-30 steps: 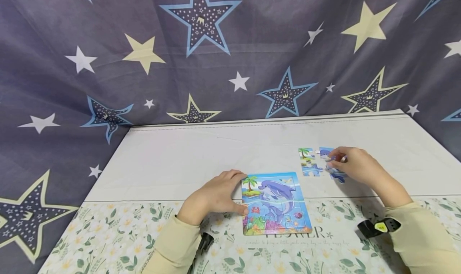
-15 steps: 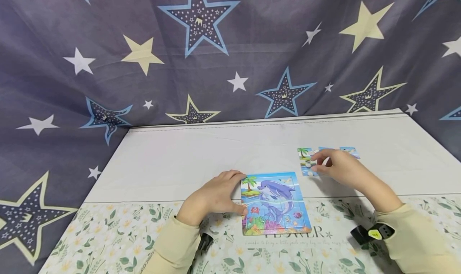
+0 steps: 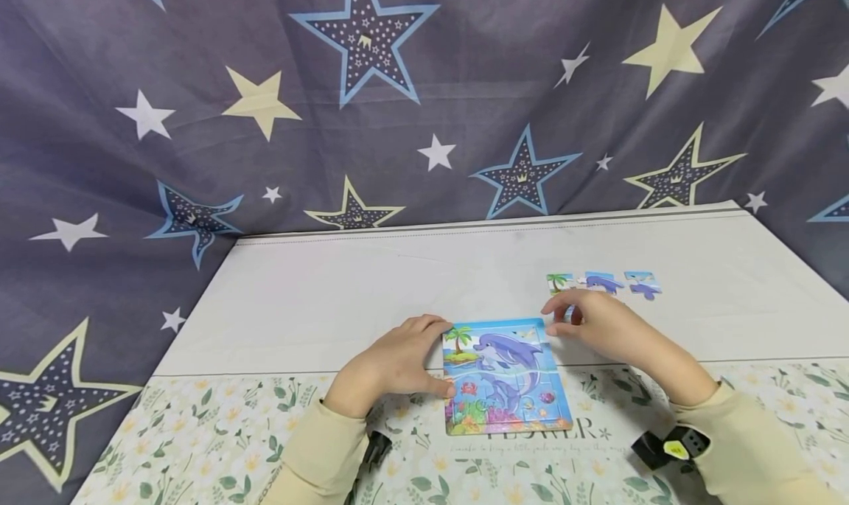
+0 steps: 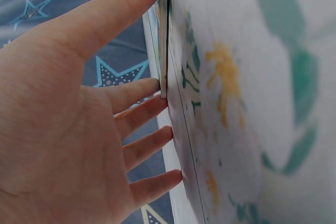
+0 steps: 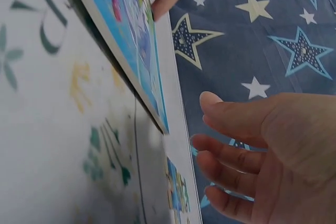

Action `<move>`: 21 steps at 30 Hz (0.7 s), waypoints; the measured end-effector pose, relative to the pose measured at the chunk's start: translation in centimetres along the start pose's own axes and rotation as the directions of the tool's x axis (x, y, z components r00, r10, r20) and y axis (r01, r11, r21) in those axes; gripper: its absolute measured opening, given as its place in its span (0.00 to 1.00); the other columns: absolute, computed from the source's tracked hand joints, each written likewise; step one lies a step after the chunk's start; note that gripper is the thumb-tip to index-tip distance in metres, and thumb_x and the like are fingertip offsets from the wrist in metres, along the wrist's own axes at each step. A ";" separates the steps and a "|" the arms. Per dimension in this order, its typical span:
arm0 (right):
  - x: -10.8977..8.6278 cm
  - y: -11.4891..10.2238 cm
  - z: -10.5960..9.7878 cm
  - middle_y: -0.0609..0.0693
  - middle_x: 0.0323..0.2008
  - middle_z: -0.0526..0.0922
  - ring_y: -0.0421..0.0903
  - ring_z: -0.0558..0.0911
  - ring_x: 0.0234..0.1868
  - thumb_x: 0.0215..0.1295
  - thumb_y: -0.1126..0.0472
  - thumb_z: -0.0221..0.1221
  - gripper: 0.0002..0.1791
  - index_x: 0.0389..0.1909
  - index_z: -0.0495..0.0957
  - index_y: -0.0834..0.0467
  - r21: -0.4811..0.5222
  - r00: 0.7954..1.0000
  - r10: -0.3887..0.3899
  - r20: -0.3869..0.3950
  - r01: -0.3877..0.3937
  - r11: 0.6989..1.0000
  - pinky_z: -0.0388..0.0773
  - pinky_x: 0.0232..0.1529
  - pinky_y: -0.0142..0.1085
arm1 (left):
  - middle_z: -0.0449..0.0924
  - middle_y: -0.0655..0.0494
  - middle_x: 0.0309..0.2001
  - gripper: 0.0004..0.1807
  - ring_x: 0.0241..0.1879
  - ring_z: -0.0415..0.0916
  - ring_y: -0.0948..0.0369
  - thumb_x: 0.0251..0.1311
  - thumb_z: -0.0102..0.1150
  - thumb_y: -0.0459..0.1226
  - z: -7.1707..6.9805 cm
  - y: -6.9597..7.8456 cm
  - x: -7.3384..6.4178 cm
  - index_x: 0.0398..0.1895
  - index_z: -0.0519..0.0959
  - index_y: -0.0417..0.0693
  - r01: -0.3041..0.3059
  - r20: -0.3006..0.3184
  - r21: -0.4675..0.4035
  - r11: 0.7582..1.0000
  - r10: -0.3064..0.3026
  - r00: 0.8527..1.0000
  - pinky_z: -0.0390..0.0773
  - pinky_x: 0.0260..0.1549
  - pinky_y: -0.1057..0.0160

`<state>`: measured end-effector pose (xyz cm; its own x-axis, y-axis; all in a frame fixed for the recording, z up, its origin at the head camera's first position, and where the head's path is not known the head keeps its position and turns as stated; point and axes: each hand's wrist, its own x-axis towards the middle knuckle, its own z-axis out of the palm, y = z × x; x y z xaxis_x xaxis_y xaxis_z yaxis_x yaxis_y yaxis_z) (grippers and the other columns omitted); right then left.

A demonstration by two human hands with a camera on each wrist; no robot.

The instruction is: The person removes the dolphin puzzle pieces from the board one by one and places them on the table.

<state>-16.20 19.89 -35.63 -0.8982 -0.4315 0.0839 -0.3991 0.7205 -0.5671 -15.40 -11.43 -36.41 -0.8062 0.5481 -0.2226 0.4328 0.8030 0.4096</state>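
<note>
A framed dolphin puzzle [image 3: 505,376] lies on the tablecloth, its picture showing a palm tree, a dolphin and coral. My left hand [image 3: 398,361] rests at its left side, thumb on the lower left edge and fingertips at the upper left corner. In the left wrist view the fingers are spread and nearly straight beside the board's edge [image 4: 164,35]. My right hand [image 3: 597,321] hovers at the upper right corner, fingers loosely bent with nothing between them. Behind it lie a palm-tree piece [image 3: 558,282], a dolphin-head piece [image 3: 600,282] and a dolphin-fin piece [image 3: 643,284].
The white and floral tablecloth [image 3: 371,276] meets a dark star-patterned curtain [image 3: 398,144] at the back. My right hand partly covers other loose pieces in the group. Black camera straps sit at both wrists.
My right hand has moved left and nearer, from over the loose pieces to the puzzle's upper right corner, uncovering pieces on the right. My left hand has stayed in place.
</note>
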 end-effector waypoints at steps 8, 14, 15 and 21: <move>0.0 -0.7 0.8 0.44 0.34 0.79 0.40 0.73 0.29 0.63 0.63 0.66 0.12 0.47 0.82 0.61 0.080 0.996 -0.036 0.085 0.029 0.996 0.70 0.24 0.33 | 0.58 0.51 0.73 0.52 0.73 0.53 0.50 0.51 0.72 0.56 -0.1 0.0 0.0 0.75 0.60 0.47 0.003 -0.002 0.004 1.000 -0.003 1.000 0.58 0.70 0.47; 0.0 -1.0 1.4 0.45 0.36 0.78 0.41 0.74 0.31 0.63 0.61 0.67 0.13 0.48 0.82 0.58 0.140 0.987 -0.055 0.152 0.033 0.990 0.72 0.26 0.33 | 0.59 0.51 0.73 0.52 0.73 0.53 0.50 0.51 0.73 0.56 0.0 0.0 0.0 0.75 0.60 0.47 -0.001 -0.005 0.010 1.000 0.001 1.000 0.58 0.70 0.47; 0.0 -1.0 1.5 0.45 0.37 0.79 0.41 0.74 0.31 0.63 0.61 0.67 0.13 0.48 0.82 0.58 0.144 0.985 -0.060 0.160 0.037 0.989 0.73 0.27 0.33 | 0.59 0.51 0.73 0.52 0.73 0.53 0.50 0.51 0.73 0.56 0.0 0.0 0.1 0.75 0.60 0.47 -0.001 -0.005 0.011 1.000 0.001 1.000 0.58 0.70 0.47; -0.1 -0.9 2.0 0.46 0.41 0.79 0.41 0.74 0.34 0.60 0.62 0.69 0.14 0.47 0.82 0.57 0.132 0.977 -0.107 0.183 0.084 0.988 0.75 0.32 0.33 | 0.59 0.51 0.73 0.52 0.73 0.53 0.50 0.51 0.73 0.55 0.0 0.0 0.0 0.75 0.60 0.46 0.001 -0.003 0.008 1.000 -0.001 1.000 0.58 0.70 0.48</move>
<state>-15.36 18.20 -36.71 -0.8012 -0.5984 -0.0071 -0.4450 0.6037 -0.6615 -15.44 -11.39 -36.37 -0.8077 0.5467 -0.2208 0.4353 0.8055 0.4022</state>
